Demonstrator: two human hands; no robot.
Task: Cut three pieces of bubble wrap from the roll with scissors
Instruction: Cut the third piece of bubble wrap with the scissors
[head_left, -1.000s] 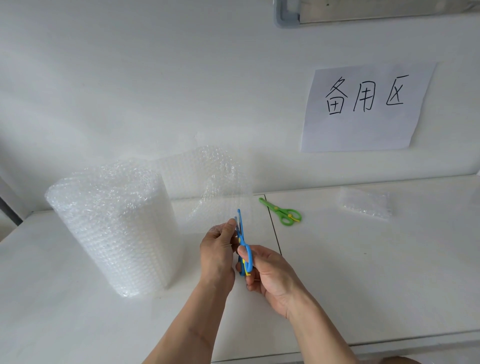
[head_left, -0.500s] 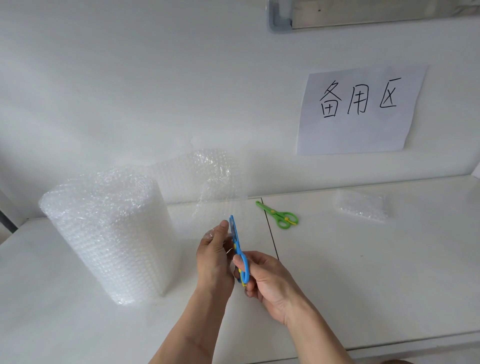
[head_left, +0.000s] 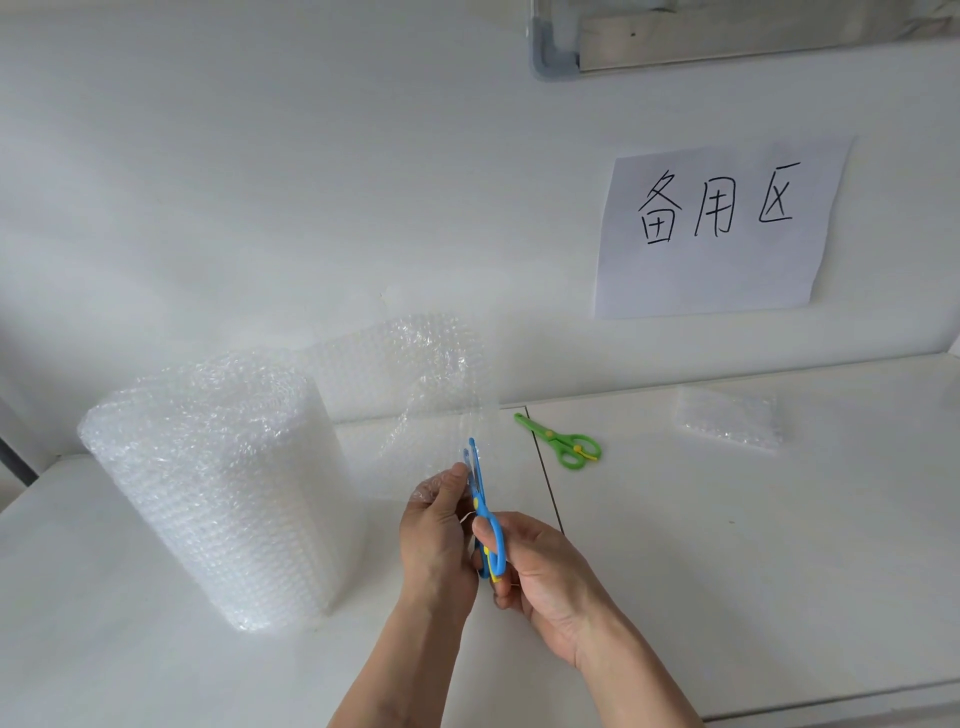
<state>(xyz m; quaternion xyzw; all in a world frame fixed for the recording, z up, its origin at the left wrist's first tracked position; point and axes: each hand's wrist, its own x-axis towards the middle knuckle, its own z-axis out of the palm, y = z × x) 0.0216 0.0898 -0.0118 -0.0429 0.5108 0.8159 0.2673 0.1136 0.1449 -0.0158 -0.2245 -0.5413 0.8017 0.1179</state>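
Bubble wrap roll (head_left: 218, 483) stands upright on white table (head_left: 727, 545), left side; loose sheet (head_left: 441, 384) runs from its top toward centre and hangs down to the hands. L hand (head_left: 439, 535) pinches the sheet's lower edge, thumb and fingers closed on the plastic just left of the blades. R hand (head_left: 545, 577) grips blue scissors (head_left: 485, 525), fingers through the loops; blades point up, slightly parted at tips, set into the sheet edge.

Vs 1.0 s ago: both hands remain together at table centre, approx same grip; blade tips sit a little further up into the sheet. View shifted slightly; roll, sheet otherwise unchanged.

Green scissors (head_left: 563, 444) lie flat, untouched, right of the table seam. One cut piece (head_left: 730, 418) lies far right, well apart from hands, same spot as before. Paper sign (head_left: 722, 228) on wall.
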